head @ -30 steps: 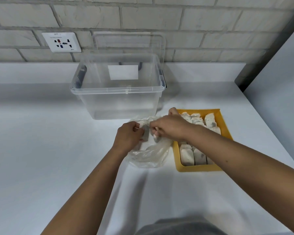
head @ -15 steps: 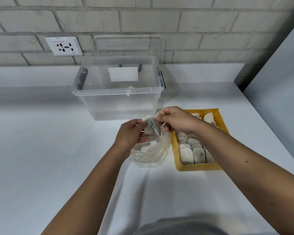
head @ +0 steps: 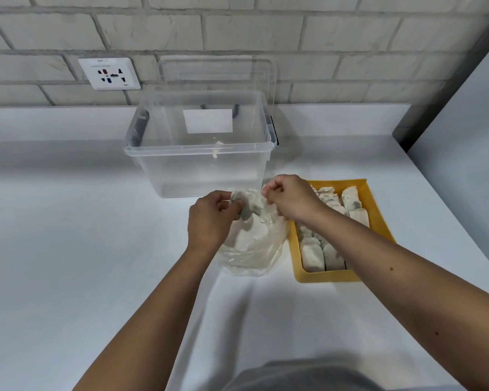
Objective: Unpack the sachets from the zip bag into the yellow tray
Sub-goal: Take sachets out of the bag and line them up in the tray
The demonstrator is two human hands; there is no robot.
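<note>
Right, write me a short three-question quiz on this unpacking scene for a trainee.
1. True or false: the yellow tray lies left of the zip bag.
2. The left hand and right hand both grip: A the tray's rim, B the bag's top, C nothing at all.
3. Besides the bag, where do sachets show?

Key:
1. False: the tray lies right of the bag.
2. B.
3. In the yellow tray.
</note>
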